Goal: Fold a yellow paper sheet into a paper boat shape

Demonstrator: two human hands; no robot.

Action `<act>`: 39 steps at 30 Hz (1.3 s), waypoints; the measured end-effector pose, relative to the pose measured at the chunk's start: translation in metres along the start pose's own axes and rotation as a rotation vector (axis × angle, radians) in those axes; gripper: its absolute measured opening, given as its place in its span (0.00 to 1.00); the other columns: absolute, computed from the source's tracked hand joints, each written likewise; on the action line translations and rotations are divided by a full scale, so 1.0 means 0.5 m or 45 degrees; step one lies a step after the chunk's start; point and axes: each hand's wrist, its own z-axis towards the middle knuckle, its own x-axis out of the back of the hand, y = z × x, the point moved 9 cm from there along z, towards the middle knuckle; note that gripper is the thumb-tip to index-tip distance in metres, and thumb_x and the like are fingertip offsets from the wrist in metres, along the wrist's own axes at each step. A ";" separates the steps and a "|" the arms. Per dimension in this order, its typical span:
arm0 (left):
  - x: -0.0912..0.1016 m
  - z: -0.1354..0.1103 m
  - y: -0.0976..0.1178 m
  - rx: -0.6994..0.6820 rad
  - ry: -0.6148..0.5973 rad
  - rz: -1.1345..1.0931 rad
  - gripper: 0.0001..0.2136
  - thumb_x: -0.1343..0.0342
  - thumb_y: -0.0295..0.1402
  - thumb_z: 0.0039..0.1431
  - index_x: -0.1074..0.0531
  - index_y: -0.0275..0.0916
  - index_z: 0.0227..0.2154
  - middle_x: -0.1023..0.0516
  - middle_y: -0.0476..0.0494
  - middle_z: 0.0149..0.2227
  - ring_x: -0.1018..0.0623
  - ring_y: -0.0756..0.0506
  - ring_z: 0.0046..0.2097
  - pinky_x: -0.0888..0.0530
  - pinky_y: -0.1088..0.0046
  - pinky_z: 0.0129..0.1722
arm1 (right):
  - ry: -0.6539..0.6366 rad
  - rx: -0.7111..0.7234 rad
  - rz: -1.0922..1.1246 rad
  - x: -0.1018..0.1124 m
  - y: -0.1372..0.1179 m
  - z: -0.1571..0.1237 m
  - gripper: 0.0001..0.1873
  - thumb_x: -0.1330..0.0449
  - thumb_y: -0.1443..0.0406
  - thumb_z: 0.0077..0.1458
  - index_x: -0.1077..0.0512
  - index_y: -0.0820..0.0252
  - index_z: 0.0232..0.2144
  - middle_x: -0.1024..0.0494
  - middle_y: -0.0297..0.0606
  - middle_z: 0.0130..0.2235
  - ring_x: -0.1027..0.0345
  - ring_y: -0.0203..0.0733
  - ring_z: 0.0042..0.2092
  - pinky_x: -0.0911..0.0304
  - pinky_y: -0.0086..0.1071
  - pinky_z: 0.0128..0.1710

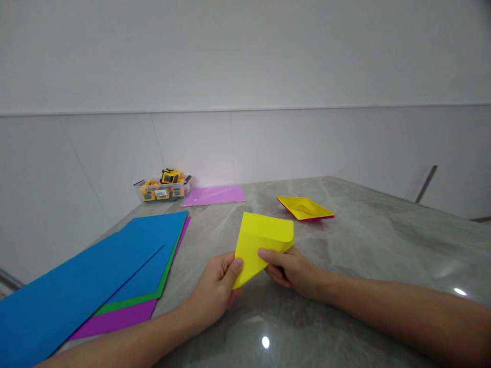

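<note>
Head view, lower middle: I have both hands on one piece of yellow paper (261,235), folded and tilted up off the stone-grey table (356,245). The left hand (220,281) pinches its lower left edge, thumb on top; the right hand (287,268) grips the lower right side, thumb pressed on the face and fingers tucked behind. I'd say one hand per side is for steadiness — the thumbs look placed to hold the layers together while the loose, curving flap at the right bulges.

To the left, blue paper (115,255) lies over a green sheet (164,281) and a purple sheet (123,322), probably set aside there as a stack. It comes up just beside the left forearm, so I judge a swing that way would brush it.

Farther off, right of centre, sits a folded paper boat (307,208) — yellow within, red beneath — well apart from the hands. Beyond, left of centre, lie a lilac sheet (215,195) and a clear box (186,190) of toy trucks (171,177), before the white wall (245,56).
</note>
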 end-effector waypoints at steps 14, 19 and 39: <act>0.008 0.006 -0.016 0.013 0.002 -0.002 0.23 0.49 0.57 0.51 0.36 0.38 0.24 0.45 0.59 0.12 0.48 0.56 0.13 0.52 0.79 0.12 | 0.013 -0.006 -0.025 -0.005 -0.014 -0.003 0.34 0.47 0.39 0.48 0.45 0.58 0.08 0.50 0.26 0.07 0.58 0.26 0.11 0.64 0.27 0.12; 0.012 0.007 -0.008 -0.017 0.017 0.027 0.24 0.49 0.58 0.50 0.37 0.38 0.22 0.43 0.58 0.12 0.47 0.56 0.14 0.51 0.79 0.12 | -0.029 -0.067 -0.083 -0.003 0.003 0.001 0.39 0.52 0.32 0.43 0.44 0.58 0.07 0.50 0.27 0.07 0.59 0.26 0.10 0.66 0.27 0.11; 0.020 0.006 0.001 -0.065 0.017 0.086 0.23 0.49 0.56 0.52 0.38 0.39 0.21 0.43 0.57 0.13 0.46 0.55 0.14 0.51 0.79 0.13 | -0.472 -0.200 -0.154 -0.010 0.036 -0.012 0.46 0.75 0.32 0.49 0.41 0.60 0.09 0.47 0.30 0.10 0.55 0.29 0.14 0.61 0.29 0.15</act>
